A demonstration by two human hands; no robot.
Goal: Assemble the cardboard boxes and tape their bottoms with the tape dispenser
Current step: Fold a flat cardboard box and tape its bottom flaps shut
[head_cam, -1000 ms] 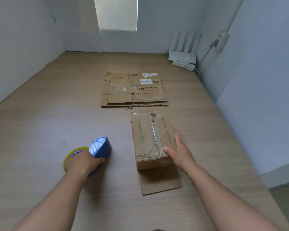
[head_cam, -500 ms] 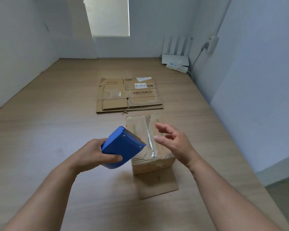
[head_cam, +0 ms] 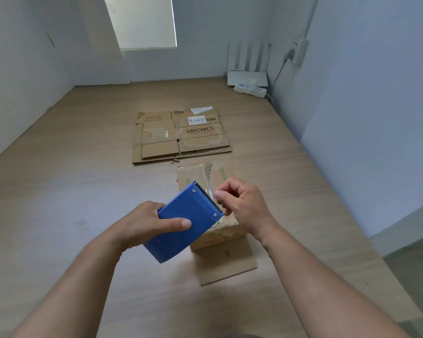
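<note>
we are at the taping step on the small brown cardboard box (head_cam: 192,175), which stands on the light wooden surface (head_cam: 59,191) right in front of us, partly hidden behind our hands. clear tape already shines along its upper face, and one flap (head_cam: 227,267) lies flat on the surface toward us. the stack of flattened brown cardboard boxes (head_cam: 161,132) waits just beyond it, not yet assembled.

our left hand (head_cam: 142,223) grips the blue plastic tape dispenser (head_cam: 181,225), thumb laid along its top face and fingers wrapped underneath, holding it tilted in the air above the box with its serrated blade (head_cam: 209,200) turned toward our right hand (head_cam: 247,206). the right fingers (head_cam: 217,195) are curled in tight, and thumb and forefinger pinch the loose end of clear tape (head_cam: 211,193) right at the blade; the other fingers fold into the palm and hold nothing.

we judge that the next move calls for drawing out a short length of tape without letting it fold back on itself, then pressing that end onto the box edge in line with the seam, while the left hand keeps the dispenser steady and square to the seam.
</note>
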